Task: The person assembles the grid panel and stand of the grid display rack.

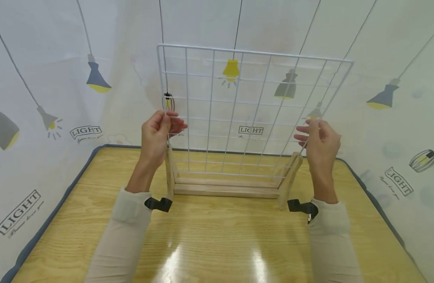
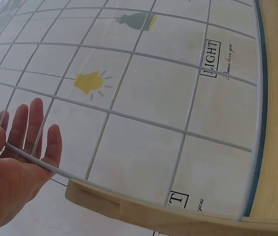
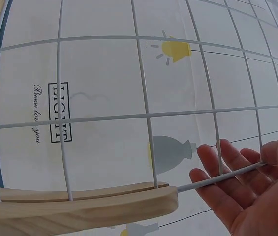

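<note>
A white wire grid panel (image 1: 234,98) stands tilted between the two side posts of a wooden stand (image 1: 225,190) on the table. My left hand (image 1: 158,131) pinches the panel's left edge wire between thumb and fingers, just above the left post (image 2: 124,206). At the opposite edge my right hand (image 1: 319,141) pinches the right wire the same way, above the right post (image 3: 89,204). In both wrist views the other fingers spread behind the wire. The grid's lower part sits between the posts, near the stand's crossbar.
A wood-grain table (image 1: 217,232) with a dark blue edge (image 1: 61,196) lies under the stand. Behind it hangs a pale wall covering (image 1: 125,78) printed with lamps and the word LIGHT. Black straps (image 1: 158,203) are on both wrists.
</note>
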Demonstrator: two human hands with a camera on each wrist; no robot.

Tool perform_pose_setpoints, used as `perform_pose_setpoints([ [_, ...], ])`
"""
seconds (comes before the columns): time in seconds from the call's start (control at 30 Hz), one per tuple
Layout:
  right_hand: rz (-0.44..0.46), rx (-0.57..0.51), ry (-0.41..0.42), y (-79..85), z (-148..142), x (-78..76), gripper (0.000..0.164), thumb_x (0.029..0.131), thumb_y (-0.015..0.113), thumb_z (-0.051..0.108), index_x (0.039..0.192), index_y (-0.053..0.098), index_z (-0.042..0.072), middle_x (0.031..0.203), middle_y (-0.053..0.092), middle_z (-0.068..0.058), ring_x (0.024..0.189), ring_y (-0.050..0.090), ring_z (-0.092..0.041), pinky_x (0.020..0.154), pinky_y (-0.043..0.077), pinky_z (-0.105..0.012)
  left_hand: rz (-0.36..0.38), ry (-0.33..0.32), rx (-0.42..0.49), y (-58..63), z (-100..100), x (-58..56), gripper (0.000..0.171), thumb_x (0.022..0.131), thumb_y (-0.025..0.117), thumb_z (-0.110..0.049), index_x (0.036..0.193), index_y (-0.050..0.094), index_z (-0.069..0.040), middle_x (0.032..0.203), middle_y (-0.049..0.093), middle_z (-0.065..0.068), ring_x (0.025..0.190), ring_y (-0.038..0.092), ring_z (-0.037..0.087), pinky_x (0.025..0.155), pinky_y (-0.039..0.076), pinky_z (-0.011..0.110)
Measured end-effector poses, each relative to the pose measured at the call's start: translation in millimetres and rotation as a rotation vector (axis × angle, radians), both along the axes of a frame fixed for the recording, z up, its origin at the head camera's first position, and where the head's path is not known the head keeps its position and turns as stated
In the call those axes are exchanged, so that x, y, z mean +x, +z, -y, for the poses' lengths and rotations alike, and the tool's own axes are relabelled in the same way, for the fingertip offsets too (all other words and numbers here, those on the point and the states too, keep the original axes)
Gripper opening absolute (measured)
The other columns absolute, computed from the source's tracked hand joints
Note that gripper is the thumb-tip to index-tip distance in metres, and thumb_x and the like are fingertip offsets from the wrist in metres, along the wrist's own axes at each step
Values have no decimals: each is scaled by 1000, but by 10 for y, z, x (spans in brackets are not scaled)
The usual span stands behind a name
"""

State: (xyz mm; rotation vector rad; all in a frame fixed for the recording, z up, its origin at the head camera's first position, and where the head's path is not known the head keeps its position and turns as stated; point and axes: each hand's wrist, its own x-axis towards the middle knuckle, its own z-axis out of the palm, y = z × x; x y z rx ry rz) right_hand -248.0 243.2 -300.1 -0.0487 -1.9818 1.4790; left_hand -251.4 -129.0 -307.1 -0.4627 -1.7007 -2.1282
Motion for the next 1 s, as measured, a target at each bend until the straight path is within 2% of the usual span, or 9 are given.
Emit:
perform_pose_setpoints([
  [0.1, 19, -10, 9, -35, -3, 6, 33, 104, 49, 32, 107, 70, 7, 87, 76, 3, 68, 72, -7, 60, 58, -20, 11, 4, -7, -26, 6, 8, 23, 105, 45, -14, 107, 59, 4, 89, 72, -2, 83, 73, 12, 77, 59, 26],
  [0.2, 19, 12, 7, -73, -9, 12, 35, 104, 49, 34, 108, 69, 6, 90, 77, -1, 68, 72, -6, 61, 58, -20, 20, 10, -23, -50, 8, 14, 24, 105, 45, -14, 108, 59, 5, 90, 72, -2, 83, 73, 12, 77, 59, 26],
  [0.33, 10, 31, 13, -118, -14, 13, 37, 104, 49, 35, 111, 70, 5, 93, 77, -6, 69, 72, -6, 62, 58, -20, 24, 16, -34, -79, 10, 14, 22, 105, 45, -15, 105, 62, -1, 90, 72, -2, 83, 72, 12, 78, 58, 26],
  [0.37, 9, 35, 16, -127, -15, 13, 37, 104, 49, 36, 111, 70, 5, 93, 77, -5, 69, 72, -6, 61, 58, -20, 23, 14, -31, -88, 10, 15, 23, 105, 45, -15, 106, 61, 1, 90, 72, -2, 83, 72, 12, 78, 58, 27],
  [0.5, 4, 33, 24, -159, -17, 10, 37, 104, 50, 36, 110, 70, 6, 90, 77, -1, 69, 72, -7, 60, 58, -20, 26, 11, -27, -127, 16, 27, 20, 105, 45, -16, 101, 64, -10, 90, 72, -2, 83, 72, 12, 78, 58, 26],
  [0.6, -1, 40, 22, -182, -22, 2, 37, 104, 49, 35, 109, 70, 5, 90, 77, -2, 68, 72, -7, 60, 58, -20, 29, 15, -31, -154, 19, 38, 19, 105, 45, -17, 100, 63, -13, 90, 72, -2, 84, 72, 11, 80, 58, 26],
  [0.7, 5, 41, 23, -199, -21, 1, 37, 104, 49, 35, 110, 70, 5, 92, 77, -3, 69, 72, -6, 60, 57, -19, 30, 16, -35, -182, 23, 43, 20, 105, 45, -17, 102, 63, -8, 89, 72, -2, 85, 72, 12, 80, 58, 26],
  [0.87, 7, 24, 29, -222, -15, 7, 37, 104, 49, 35, 111, 69, 5, 89, 76, 3, 70, 72, -6, 60, 58, -19, 33, 25, -58, -212, 31, 36, 30, 104, 45, -18, 109, 59, 8, 89, 72, -3, 87, 72, 11, 84, 57, 26],
  [1.0, -17, 10, 42, -236, -8, 9, 35, 104, 50, 34, 108, 69, 4, 85, 74, 7, 70, 72, -7, 61, 58, -20, 31, 69, -115, -216, 39, 41, 33, 105, 44, -16, 112, 57, 13, 92, 71, -5, 93, 70, 10, 92, 54, 26],
])
